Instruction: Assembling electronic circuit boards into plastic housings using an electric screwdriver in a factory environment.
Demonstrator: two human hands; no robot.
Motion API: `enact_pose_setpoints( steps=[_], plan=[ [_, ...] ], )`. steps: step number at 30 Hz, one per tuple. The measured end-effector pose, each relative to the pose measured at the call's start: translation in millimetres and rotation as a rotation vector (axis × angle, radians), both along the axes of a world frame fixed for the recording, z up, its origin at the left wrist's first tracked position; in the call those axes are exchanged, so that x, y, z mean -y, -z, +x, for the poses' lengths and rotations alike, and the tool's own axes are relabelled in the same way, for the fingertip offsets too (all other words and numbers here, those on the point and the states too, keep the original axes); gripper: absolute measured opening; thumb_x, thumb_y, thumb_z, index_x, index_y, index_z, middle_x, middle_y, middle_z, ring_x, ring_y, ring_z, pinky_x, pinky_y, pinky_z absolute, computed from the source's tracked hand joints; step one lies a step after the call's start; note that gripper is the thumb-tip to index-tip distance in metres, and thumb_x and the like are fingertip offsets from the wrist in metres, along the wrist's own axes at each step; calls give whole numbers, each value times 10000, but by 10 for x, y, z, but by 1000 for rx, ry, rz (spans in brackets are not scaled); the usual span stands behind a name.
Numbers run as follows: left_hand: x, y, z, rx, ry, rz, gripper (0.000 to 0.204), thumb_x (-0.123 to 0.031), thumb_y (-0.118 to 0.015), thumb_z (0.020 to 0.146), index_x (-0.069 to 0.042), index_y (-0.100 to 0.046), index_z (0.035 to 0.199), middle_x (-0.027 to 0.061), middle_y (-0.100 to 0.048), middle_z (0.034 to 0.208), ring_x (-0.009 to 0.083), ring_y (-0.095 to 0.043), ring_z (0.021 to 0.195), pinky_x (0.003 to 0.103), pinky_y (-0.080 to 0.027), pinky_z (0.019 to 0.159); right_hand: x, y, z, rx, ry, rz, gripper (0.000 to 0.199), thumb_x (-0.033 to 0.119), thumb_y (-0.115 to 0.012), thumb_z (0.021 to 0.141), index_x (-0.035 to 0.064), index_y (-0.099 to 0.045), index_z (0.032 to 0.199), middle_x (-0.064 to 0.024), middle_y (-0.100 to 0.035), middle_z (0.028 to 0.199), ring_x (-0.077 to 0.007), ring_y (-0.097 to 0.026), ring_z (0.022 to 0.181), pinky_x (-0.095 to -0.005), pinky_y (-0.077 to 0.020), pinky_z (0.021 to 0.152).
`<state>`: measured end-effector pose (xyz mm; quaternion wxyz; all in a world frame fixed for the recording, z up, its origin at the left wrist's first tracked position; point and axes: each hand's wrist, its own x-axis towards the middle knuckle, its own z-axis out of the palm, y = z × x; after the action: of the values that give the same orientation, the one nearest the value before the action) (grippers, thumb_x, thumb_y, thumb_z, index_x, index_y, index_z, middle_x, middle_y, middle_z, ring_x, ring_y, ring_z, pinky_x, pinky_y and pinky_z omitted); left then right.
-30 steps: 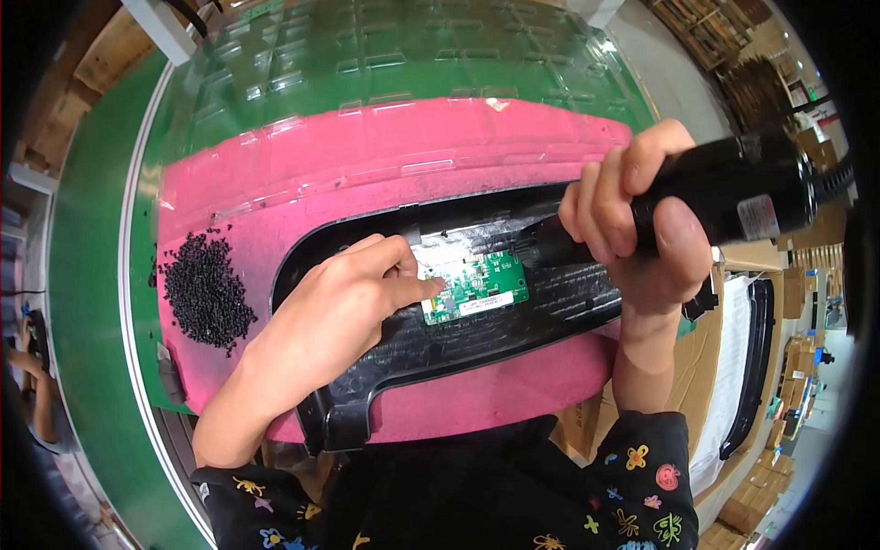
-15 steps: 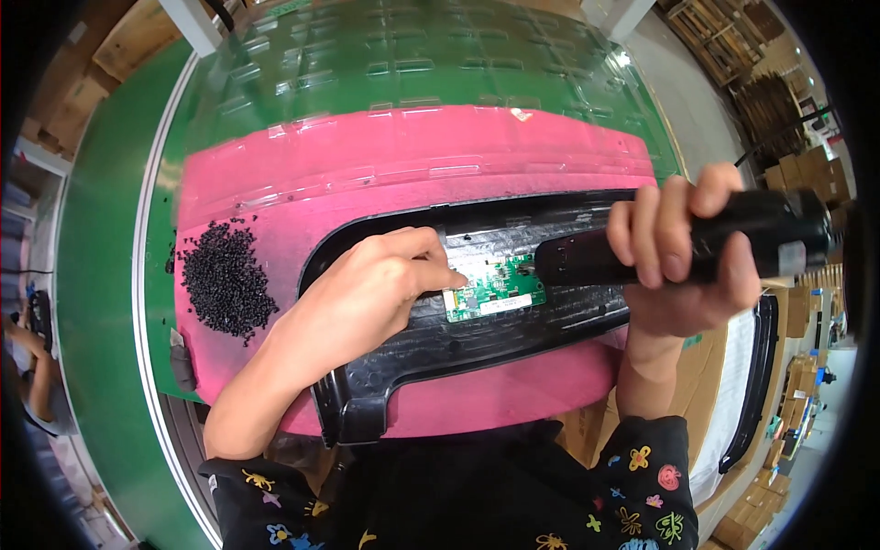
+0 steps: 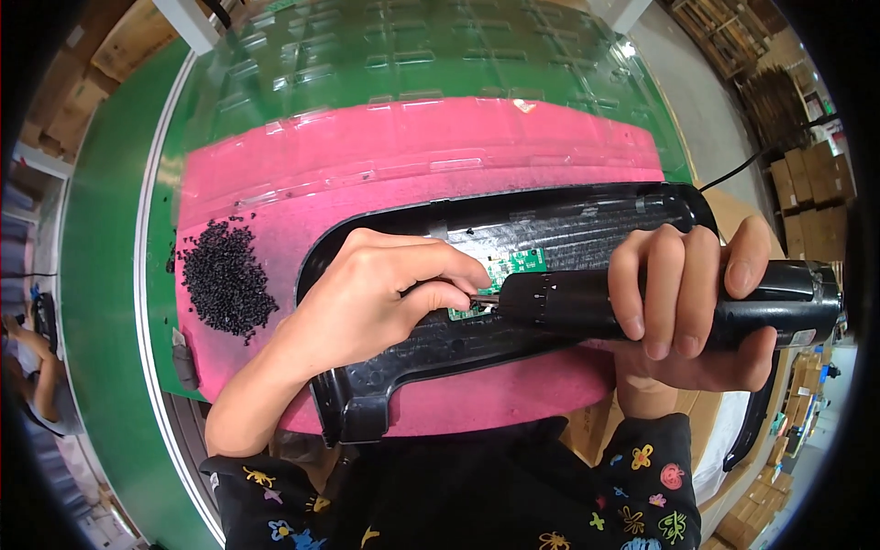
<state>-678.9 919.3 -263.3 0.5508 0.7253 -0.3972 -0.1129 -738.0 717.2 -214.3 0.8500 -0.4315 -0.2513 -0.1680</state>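
Observation:
My right hand is wrapped round a black electric screwdriver, which lies nearly level and points left. Its thin metal bit reaches the fingertips of my left hand. Thumb and index finger there are pinched at the bit's tip; whatever they hold is too small and covered to make out. Beneath the tool and fingers is a green circuit board, partly hidden. The board sits inside a long black plastic housing with a raised rim.
A heap of tiny black screws lies on the pink mat at the left. Clear moulded plastic sheeting covers the far side of the green table. A black cable runs at the right, near stacked cartons.
The screwdriver and my right hand have moved down and left, bringing the bit to my left fingertips. My left fingers have shifted slightly right and now hide more of the board.

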Motion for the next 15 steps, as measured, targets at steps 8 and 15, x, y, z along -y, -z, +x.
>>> enact_pose_setpoints(
  steps=[8,15],
  plan=[
    [-28,-37,16,-26,98,-6,173,48,-703,715,11,-654,876,105,-669,760,218,-674,713,294,-537,628,87,68,70,163,-167,-28,308,256,-706,800,122,-455,918,19,-586,577,-67,-552,446,-209,-494,470],
    [19,-25,-39,44,39,-35,171,57,-708,698,31,-643,854,101,-633,710,209,-644,648,293,-506,579,98,74,68,182,-165,-32,314,252,-707,810,111,-448,918,9,-596,584,-81,-562,446,-204,-498,461]
  ],
)
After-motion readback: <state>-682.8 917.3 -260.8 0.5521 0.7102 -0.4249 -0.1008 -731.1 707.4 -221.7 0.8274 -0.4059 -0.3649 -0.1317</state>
